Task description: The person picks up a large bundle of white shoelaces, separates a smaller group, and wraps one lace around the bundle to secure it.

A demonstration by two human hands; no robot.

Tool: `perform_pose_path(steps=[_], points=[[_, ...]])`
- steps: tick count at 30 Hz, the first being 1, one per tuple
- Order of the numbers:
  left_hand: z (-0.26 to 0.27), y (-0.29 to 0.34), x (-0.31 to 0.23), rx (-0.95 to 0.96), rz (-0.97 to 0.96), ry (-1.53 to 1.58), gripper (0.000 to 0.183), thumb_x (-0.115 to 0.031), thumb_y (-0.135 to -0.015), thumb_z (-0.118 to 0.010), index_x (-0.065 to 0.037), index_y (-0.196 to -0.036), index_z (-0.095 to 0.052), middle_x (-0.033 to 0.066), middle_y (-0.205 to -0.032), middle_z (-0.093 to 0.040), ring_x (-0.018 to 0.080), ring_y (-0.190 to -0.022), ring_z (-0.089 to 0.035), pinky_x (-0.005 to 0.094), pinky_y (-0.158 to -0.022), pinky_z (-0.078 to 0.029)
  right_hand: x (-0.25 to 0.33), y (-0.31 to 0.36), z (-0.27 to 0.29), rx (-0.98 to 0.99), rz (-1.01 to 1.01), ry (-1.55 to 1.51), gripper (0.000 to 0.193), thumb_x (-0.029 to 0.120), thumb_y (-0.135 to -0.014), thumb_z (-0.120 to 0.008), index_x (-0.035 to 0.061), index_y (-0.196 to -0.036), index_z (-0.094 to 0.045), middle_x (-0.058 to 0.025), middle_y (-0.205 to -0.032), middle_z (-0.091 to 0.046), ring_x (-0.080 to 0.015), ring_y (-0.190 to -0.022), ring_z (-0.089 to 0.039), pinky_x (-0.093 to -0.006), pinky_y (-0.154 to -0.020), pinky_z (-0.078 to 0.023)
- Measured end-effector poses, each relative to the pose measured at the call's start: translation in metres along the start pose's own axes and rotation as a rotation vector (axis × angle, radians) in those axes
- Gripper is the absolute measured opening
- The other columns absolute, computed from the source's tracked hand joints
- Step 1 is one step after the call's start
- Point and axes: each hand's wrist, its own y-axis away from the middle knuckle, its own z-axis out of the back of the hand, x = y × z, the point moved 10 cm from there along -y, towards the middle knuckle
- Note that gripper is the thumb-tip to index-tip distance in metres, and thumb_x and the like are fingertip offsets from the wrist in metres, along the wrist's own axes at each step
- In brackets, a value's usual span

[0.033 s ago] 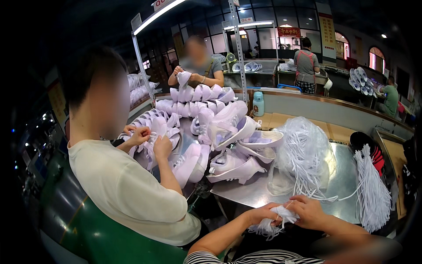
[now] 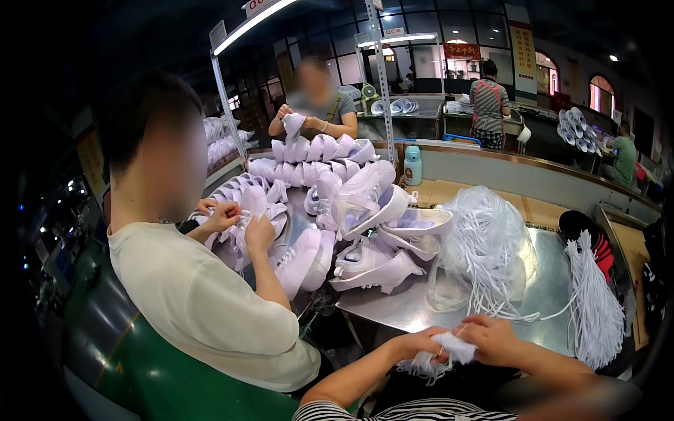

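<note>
At the lower middle, near my body, both my hands are closed on a bundle of white shoelaces (image 2: 458,348). My left hand (image 2: 421,345) grips it from the left, with loose lace ends hanging below the fingers. My right hand (image 2: 493,338) pinches its other side, and a thin strand shows near those fingertips. Just beyond my hands, a clear plastic bag (image 2: 469,210) full of white laces lies on the metal table (image 2: 400,309). To the right, a long bunch of white laces (image 2: 595,309) drapes over the table's edge.
Pale lilac shoes (image 2: 368,196) are piled left of the bag. A co-worker in a cream shirt (image 2: 203,302) handles a shoe close on my left; another person (image 2: 330,105) works behind the pile. A light blue bottle (image 2: 413,166) stands at the back. Black and red items (image 2: 597,245) sit right.
The lace bundle has shifted slightly between my hands, and my right fingers have moved a little. The bag and shoe pile stay where they were.
</note>
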Motion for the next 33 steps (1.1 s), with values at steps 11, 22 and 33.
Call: perform_pose_path(steps=[11,22,33], points=[[-0.052,-0.012,0.019,0.135,-0.187,0.556,0.051,-0.009,-0.082,-0.065,-0.002,-0.128,-0.042,0.0058,-0.08,-0.052,0.0139,-0.067,-0.049,0.025,-0.058,-0.039,-0.033,0.036,-0.007,0.244,-0.331,-0.621,0.049,0.017,-0.072,-0.078,0.0073,-0.115,-0.058,-0.0066,-0.094,-0.064,-0.0194,-0.079,-0.065,-0.0294,-0.068,-0.052],[-0.062,-0.032,0.003,-0.102,-0.269,0.611,0.023,-0.016,-0.089,-0.06,-0.001,-0.101,-0.049,0.0047,-0.075,-0.049,0.0123,-0.061,-0.047,0.025,-0.058,-0.039,-0.044,0.091,-0.025,-0.675,-0.78,-1.293,0.063,-0.008,-0.068,-0.066,0.0036,-0.125,-0.042,-0.0068,-0.104,-0.059,-0.014,-0.094,-0.06,-0.0262,-0.078,-0.05],[-0.037,-0.045,0.019,-0.439,-0.195,0.735,0.019,-0.022,-0.091,-0.055,-0.003,-0.091,-0.057,0.0081,-0.079,-0.059,0.0172,-0.069,-0.054,0.0289,-0.065,-0.047,-0.04,0.084,0.007,-0.463,-0.699,-0.338,0.062,0.011,-0.081,-0.064,0.0019,-0.136,-0.037,-0.0142,-0.091,-0.065,-0.0268,-0.076,-0.064,-0.0351,-0.065,-0.05]])
